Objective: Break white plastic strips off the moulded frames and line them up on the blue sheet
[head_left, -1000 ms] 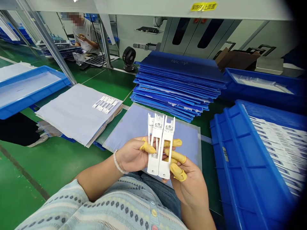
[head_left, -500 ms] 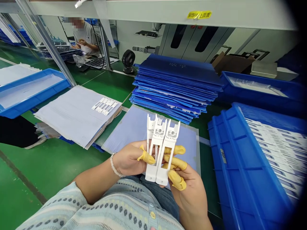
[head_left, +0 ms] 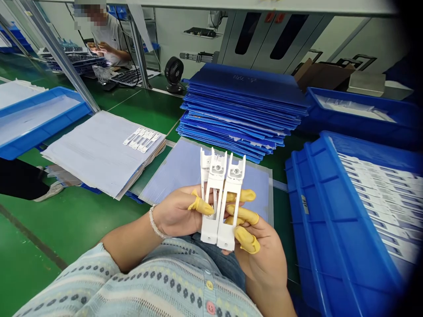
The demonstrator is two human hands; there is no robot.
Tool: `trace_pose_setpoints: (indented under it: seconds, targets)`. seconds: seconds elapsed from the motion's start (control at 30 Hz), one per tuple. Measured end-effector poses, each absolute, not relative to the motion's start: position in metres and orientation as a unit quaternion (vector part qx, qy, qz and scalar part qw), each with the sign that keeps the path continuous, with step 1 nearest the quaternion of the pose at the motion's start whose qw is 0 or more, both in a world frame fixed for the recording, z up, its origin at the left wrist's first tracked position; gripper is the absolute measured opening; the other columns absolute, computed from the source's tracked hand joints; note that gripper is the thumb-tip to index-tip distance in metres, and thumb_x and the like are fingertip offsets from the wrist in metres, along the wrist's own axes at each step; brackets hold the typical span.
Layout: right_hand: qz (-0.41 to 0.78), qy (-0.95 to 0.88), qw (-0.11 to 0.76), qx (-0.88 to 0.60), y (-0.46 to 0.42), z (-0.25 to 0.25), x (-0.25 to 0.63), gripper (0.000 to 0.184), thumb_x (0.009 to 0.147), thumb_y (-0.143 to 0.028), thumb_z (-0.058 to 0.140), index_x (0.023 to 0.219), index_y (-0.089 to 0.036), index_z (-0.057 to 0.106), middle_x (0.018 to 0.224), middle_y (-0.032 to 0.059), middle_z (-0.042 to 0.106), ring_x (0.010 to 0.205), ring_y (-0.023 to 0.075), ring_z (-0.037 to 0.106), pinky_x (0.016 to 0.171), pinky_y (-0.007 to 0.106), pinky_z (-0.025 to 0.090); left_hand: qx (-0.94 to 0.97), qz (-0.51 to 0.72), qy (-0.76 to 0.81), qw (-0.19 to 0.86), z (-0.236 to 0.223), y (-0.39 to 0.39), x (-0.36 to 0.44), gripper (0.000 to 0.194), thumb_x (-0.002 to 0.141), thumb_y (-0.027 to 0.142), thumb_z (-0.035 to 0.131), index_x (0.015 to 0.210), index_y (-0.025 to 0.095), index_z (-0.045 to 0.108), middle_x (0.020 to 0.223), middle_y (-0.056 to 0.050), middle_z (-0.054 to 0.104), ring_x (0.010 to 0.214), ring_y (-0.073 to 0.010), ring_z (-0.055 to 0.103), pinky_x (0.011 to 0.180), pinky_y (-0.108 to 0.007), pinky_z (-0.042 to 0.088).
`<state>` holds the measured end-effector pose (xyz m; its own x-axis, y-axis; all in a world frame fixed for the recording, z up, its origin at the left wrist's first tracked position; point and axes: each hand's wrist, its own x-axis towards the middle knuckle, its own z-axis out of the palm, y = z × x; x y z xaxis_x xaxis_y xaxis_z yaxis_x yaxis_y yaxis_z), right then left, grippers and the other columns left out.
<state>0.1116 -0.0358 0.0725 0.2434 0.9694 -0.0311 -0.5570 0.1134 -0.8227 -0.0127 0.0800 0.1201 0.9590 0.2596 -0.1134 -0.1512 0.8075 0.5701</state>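
Both hands hold a small bundle of long white plastic parts [head_left: 220, 193] upright over my lap, side by side, their notched ends pointing up. My left hand [head_left: 180, 215] grips the left side, its thumb in a yellow finger cot pressed on the front. My right hand [head_left: 261, 251] holds the right part from below and behind, with several yellow-capped fingers curled around it. Under the parts lies a pale blue sheet [head_left: 185, 171] on the green table [head_left: 76, 224].
A stack of blue corrugated sheets [head_left: 244, 105] stands behind. At right a blue bin [head_left: 317, 229] holds rows of white parts. At left a paper stack [head_left: 95, 152] carries several white parts [head_left: 142, 140], beside a blue tray [head_left: 36, 116]. A person sits at the far bench [head_left: 105, 35].
The parts and both hands stay together in the same grip; the right-hand part has straightened against the others. The view has shifted a little.
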Motion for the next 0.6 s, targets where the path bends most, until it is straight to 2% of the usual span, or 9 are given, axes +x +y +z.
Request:
trace_pose_setpoints:
  seconds: [0.17,0.23,0.33,0.4,0.47,0.6]
  targets:
    - [0.521,-0.281,0.705,-0.391,-0.036,0.077,0.112,0.026,0.077,-0.034,0.075,0.100,-0.023,0.072,0.064,0.0015,0.061,0.043,0.0103,0.053,0.039,0.019,0.046,0.351,0.157,0.158,0.910,0.121,0.078,-0.013,0.047,0.076,0.017,0.058,0.122,0.010,0.057,0.108,-0.014,0.061,0.090,-0.0230,0.060,0.073,-0.034,0.050]
    - [0.500,-0.288,0.716,-0.393,-0.037,0.079,0.111,0.022,0.079,-0.031,0.073,0.101,-0.027,0.071,0.067,0.0013,0.062,0.046,0.0106,0.055,0.042,0.020,0.047,0.406,0.221,0.204,0.863,0.119,0.076,-0.014,0.046,0.082,0.022,0.060,0.126,0.013,0.053,0.105,-0.011,0.061,0.079,-0.0157,0.058,0.069,-0.028,0.047]
    - [0.442,-0.297,0.732,-0.425,-0.042,0.081,0.111,0.024,0.081,-0.027,0.071,0.105,-0.029,0.070,0.072,0.0024,0.065,0.052,0.0130,0.059,0.048,0.024,0.051,0.506,0.275,0.209,0.790,0.115,0.071,-0.017,0.037,0.089,0.031,0.057,0.121,0.014,0.051,0.089,-0.006,0.058,0.059,-0.0063,0.045,0.058,-0.022,0.038]
    - [0.398,-0.304,0.736,-0.455,-0.046,0.082,0.112,0.025,0.081,-0.026,0.072,0.106,-0.026,0.070,0.076,0.0042,0.066,0.056,0.0149,0.061,0.051,0.026,0.053,0.566,0.253,0.189,0.762,0.113,0.067,-0.018,0.031,0.092,0.036,0.052,0.113,0.013,0.051,0.077,-0.002,0.053,0.056,-0.0061,0.039,0.055,-0.022,0.035]
    - [0.362,-0.315,0.735,-0.479,-0.049,0.081,0.113,0.026,0.082,-0.026,0.071,0.108,-0.024,0.069,0.080,0.0059,0.068,0.060,0.0168,0.063,0.053,0.028,0.054,0.599,0.228,0.179,0.747,0.112,0.062,-0.019,0.031,0.091,0.040,0.053,0.107,0.013,0.050,0.073,-0.001,0.049,0.059,-0.0074,0.042,0.057,-0.022,0.037]
    - [0.291,-0.330,0.734,-0.518,-0.053,0.080,0.111,0.034,0.081,-0.019,0.071,0.114,-0.024,0.067,0.089,0.0065,0.070,0.065,0.0169,0.065,0.059,0.028,0.056,0.614,0.205,0.164,0.744,0.111,0.054,-0.017,0.047,0.079,0.044,0.067,0.109,0.017,0.043,0.076,0.000,0.048,0.062,-0.0092,0.046,0.057,-0.023,0.038]
